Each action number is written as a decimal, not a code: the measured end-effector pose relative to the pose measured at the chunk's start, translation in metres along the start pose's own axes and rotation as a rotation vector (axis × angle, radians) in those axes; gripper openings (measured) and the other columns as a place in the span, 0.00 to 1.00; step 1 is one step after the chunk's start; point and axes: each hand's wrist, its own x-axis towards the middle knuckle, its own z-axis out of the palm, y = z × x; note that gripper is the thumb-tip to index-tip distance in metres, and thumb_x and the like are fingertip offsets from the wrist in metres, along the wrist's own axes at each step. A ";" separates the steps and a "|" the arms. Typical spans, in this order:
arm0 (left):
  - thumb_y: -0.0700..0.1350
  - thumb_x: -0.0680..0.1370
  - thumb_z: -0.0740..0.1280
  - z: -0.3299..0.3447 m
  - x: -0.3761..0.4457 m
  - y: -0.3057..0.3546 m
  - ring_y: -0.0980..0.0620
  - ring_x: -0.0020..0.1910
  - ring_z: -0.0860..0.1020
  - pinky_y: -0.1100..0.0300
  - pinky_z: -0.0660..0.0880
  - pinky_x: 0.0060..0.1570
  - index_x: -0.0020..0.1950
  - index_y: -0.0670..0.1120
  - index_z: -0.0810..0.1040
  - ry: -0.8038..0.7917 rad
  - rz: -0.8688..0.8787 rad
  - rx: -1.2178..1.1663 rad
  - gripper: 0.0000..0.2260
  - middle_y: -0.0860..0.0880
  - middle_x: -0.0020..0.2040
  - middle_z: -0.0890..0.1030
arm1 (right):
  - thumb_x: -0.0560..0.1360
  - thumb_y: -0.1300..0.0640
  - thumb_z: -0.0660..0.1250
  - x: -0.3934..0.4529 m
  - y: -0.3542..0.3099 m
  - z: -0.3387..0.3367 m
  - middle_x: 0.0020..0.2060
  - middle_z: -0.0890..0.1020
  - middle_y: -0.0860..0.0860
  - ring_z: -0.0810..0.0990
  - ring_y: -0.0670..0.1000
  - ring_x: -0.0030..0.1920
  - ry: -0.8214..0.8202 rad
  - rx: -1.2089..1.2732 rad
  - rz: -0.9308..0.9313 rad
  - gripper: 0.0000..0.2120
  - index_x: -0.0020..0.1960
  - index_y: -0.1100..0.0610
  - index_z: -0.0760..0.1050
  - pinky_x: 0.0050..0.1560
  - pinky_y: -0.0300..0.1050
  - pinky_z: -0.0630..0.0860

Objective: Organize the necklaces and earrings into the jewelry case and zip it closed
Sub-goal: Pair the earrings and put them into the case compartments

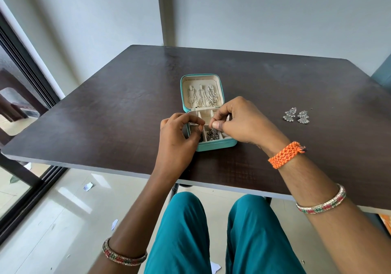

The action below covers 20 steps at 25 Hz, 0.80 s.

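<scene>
A teal jewelry case (224, 145) lies open in the middle of the dark table (105, 108). Three silver necklaces (202, 99) hang on hooks inside its cream lid. Dark earrings (212, 135) lie in a front compartment of the base. My right hand (239, 121) pinches a small earring between thumb and fingers just above that compartment. My left hand (179, 134) is at the case's left side, thumb and fingers curled at a small piece by the left compartment; what it holds is hidden. Two silver fan-shaped earrings (296, 116) lie on the table to the right.
The table's near edge runs just below my wrists, with my knees in teal trousers (186, 231) under it. A dark chair (12, 104) and glass door stand at the left. Paper scraps (87, 186) lie on the floor.
</scene>
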 end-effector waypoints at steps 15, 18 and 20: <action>0.42 0.78 0.63 0.000 0.012 0.029 0.51 0.61 0.67 0.60 0.55 0.54 0.53 0.53 0.80 0.084 0.195 0.376 0.09 0.54 0.57 0.78 | 0.71 0.66 0.71 -0.018 0.076 -0.072 0.30 0.73 0.50 0.69 0.39 0.25 0.410 0.355 0.072 0.12 0.36 0.52 0.73 0.27 0.29 0.67; 0.44 0.77 0.63 0.015 0.030 0.064 0.50 0.53 0.73 0.59 0.59 0.50 0.49 0.50 0.81 0.099 0.409 0.348 0.08 0.53 0.48 0.82 | 0.71 0.66 0.71 -0.028 0.119 -0.099 0.30 0.74 0.50 0.71 0.43 0.29 0.502 0.340 0.182 0.11 0.35 0.52 0.74 0.30 0.30 0.67; 0.44 0.77 0.65 0.044 0.041 0.089 0.60 0.43 0.72 0.65 0.64 0.46 0.47 0.48 0.82 0.006 0.482 0.215 0.06 0.55 0.40 0.80 | 0.71 0.66 0.70 -0.024 0.144 -0.109 0.30 0.74 0.51 0.71 0.47 0.32 0.502 0.303 0.247 0.11 0.35 0.52 0.75 0.32 0.33 0.68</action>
